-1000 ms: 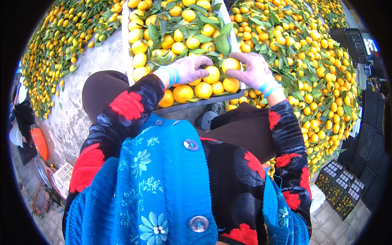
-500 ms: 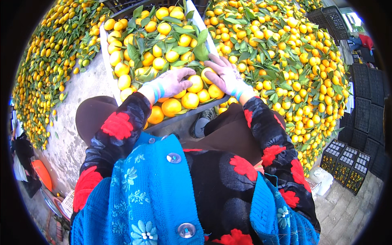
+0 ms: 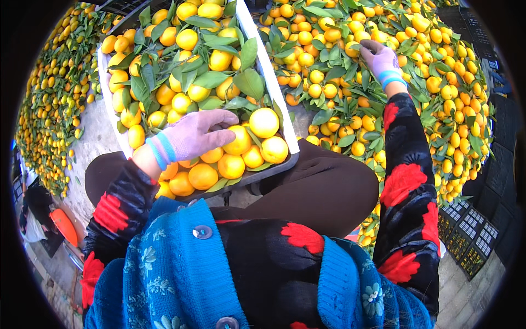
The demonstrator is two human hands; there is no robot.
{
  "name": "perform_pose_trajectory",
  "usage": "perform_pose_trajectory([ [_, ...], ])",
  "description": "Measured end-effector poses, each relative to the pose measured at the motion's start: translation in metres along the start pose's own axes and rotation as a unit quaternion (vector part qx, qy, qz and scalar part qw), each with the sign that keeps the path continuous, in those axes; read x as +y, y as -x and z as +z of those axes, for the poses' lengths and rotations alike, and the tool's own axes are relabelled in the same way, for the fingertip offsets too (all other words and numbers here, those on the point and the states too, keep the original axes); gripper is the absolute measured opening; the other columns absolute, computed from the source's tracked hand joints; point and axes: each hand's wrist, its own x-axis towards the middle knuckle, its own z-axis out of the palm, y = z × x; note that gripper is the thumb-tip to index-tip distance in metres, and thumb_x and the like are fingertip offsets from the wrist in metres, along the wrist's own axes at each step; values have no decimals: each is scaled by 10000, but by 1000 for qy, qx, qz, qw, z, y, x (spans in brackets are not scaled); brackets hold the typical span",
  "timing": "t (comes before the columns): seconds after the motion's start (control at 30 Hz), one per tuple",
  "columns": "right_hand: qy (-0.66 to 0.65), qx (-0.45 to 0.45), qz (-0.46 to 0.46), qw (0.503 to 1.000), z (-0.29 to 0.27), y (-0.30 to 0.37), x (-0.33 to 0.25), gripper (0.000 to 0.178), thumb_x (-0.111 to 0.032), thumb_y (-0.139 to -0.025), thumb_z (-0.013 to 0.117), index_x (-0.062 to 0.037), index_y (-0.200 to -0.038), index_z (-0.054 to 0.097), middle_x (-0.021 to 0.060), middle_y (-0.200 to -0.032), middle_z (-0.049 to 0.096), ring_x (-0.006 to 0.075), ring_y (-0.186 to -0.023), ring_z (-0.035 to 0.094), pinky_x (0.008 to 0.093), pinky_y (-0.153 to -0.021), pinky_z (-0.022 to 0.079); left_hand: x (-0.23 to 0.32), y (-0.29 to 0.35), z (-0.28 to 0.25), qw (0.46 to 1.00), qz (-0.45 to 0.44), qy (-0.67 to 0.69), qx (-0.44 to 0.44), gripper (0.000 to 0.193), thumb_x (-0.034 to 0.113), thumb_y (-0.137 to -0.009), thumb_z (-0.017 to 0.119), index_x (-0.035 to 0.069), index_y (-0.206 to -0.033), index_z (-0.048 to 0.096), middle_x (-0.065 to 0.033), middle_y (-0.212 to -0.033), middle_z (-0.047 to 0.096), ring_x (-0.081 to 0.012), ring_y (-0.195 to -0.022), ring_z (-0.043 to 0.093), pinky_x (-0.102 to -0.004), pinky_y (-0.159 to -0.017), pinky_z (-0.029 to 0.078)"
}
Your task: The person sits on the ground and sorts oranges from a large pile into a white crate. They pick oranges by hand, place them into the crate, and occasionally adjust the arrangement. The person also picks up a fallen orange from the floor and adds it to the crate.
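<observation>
Left hand [image 3: 194, 134]: spread, touching orange [image 3: 241, 140] | right hand [image 3: 382, 61]: grip unclear, at leafy pile [image 3: 433, 85] | white crate wall [image 3: 274, 82] between

Wears blu vest [image 3: 192, 274], blk slvs [image 3: 408, 134] w/ red flwrs [image 3: 404, 183].

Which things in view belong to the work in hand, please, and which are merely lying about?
In use:
white-sided crate
citrus under left grip
leafy heap at right grip

Seemingly lying about:
orange-red object, far left
black crates, lower right
</observation>
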Motion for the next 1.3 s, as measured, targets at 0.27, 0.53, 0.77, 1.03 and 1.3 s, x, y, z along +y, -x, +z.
perform_pose_trajectory([
  [0.27, 365, -98, 58, 924, 49, -45, -35, 429, -393, -842, 656, -157, -1200, 661, 107, -1227, 641, 286, -1126, 624, 429, -934, 490, 15, 1, -13, 1000, 11, -28, 1, 407, 198, -896, 662, -27, -1225, 577, -157, -1078, 674, -234, -967, 659, -348, -863, 524],
  [0.53, 254, -175, 109, 945, 9, -6, -9, 727, -447, -751, 704, -46, -1329, 523, 174, -1262, 624, 320, -1149, 614, 405, -1003, 454, 22, 12, -22, 997, 64, 36, 28, 357, 188, -958, 595, -8, -1254, 553, -77, -1128, 640, -155, -1035, 593, -297, -926, 477],
  [0.77, -343, -4, -85, 936, -64, 62, -97, 573, -290, -871, 685, -41, -1363, 527, 92, -1127, 651, 131, -978, 627, 271, -888, 490, 10, -7, -18, 983, 80, 146, 76, 399, 265, -967, 564, 38, -1295, 574, -42, -1104, 673, -89, -928, 608, -241, -754, 485],
  [1.03, -318, -68, -201, 924, 37, 139, -206, 602, -144, -794, 770, -53, -1344, 541, 73, -1282, 605, 158, -1163, 570, 299, -1001, 457, -4, -36, -2, 930, 71, 335, 131, 409, 292, -957, 575, 53, -1289, 585, -37, -1077, 658, -123, -918, 619, -285, -793, 506],
  [1.3, 37, 26, -409, 912, 53, 149, -180, 453, -410, -840, 646, -149, -1209, 620, 74, -1263, 589, 350, -1215, 460, 465, -1041, 327, -9, -58, 14, 986, 114, 97, 71, 578, 372, -949, 605, 25, -1394, 477, -83, -1358, 552, -164, -1235, 509, -297, -1053, 395],
])
